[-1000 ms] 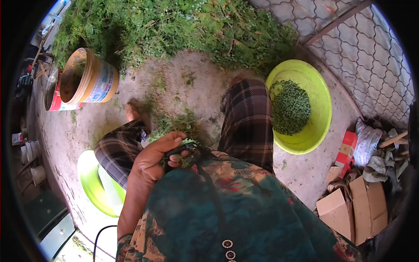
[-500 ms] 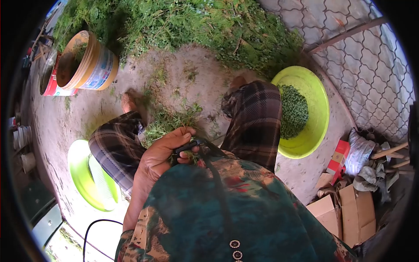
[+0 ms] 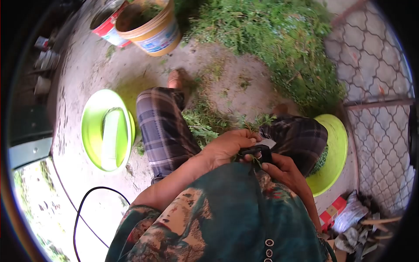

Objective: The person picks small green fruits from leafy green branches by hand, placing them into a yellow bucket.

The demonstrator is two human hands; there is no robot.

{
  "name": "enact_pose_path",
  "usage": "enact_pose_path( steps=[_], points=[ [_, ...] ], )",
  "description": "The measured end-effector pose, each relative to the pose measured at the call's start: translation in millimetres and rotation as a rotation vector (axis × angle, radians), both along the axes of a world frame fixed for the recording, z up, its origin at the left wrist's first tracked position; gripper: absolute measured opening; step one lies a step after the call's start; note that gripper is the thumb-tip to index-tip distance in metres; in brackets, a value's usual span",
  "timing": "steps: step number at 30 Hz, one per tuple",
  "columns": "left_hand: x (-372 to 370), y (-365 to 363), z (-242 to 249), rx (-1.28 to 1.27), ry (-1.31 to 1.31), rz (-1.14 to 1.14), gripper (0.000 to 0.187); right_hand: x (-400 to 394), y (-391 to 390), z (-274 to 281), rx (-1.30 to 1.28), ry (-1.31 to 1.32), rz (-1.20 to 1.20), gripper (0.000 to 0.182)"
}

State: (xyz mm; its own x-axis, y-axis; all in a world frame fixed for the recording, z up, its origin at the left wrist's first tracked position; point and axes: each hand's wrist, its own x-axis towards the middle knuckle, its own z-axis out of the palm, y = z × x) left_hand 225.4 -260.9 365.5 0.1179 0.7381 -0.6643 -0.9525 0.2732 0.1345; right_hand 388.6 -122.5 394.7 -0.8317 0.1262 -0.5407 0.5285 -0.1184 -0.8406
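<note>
My left hand (image 3: 224, 146) is curled in front of my belly around a small black object (image 3: 262, 153), whose kind I cannot make out. A thin green sprig (image 3: 255, 160) pokes out below those fingers. My right hand (image 3: 286, 172) meets the black object from the other side, thumb and fingers closed at its lower end. A pale flat piece (image 3: 266, 143) shows just above it, between the hands. Cut green branches (image 3: 205, 122) lie on the ground between my legs, close to my left hand.
A lime basin (image 3: 338, 161) with green berries stands partly behind my right knee. Another lime basin (image 3: 89, 131) holding a pale ribbed piece is at left. Buckets (image 3: 159, 37) and a large heap of branches (image 3: 279, 48) lie ahead. A black cable (image 3: 78, 214) loops at lower left.
The view has turned to the left, so everything sits further right. My right hand, unseen before, has come to the black object, and a pale flat piece now shows there.
</note>
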Motion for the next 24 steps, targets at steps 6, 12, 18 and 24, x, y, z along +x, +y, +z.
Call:
enact_pose_path(
  steps=[6,12,18,24],
  points=[
    [-11.6,-11.8,3.0,0.118,0.489,-0.240,0.017,-7.3,0.7,-11.4,-0.084,-0.102,-0.008,0.027],
    [-20.0,-15.6,-3.4,0.097,0.690,-0.354,0.023,-10.3,0.6,-18.4,-0.148,-0.112,-0.079,0.025],
    [-30.4,-27.0,6.8,0.025,0.807,-0.297,0.019,-17.1,6.4,-12.0,-0.149,-0.095,-0.063,0.025],
    [-28.0,-41.0,28.4,-0.209,0.762,-0.370,0.022,-10.8,6.3,-17.9,-0.086,-0.070,-0.038,0.023]
  ],
)
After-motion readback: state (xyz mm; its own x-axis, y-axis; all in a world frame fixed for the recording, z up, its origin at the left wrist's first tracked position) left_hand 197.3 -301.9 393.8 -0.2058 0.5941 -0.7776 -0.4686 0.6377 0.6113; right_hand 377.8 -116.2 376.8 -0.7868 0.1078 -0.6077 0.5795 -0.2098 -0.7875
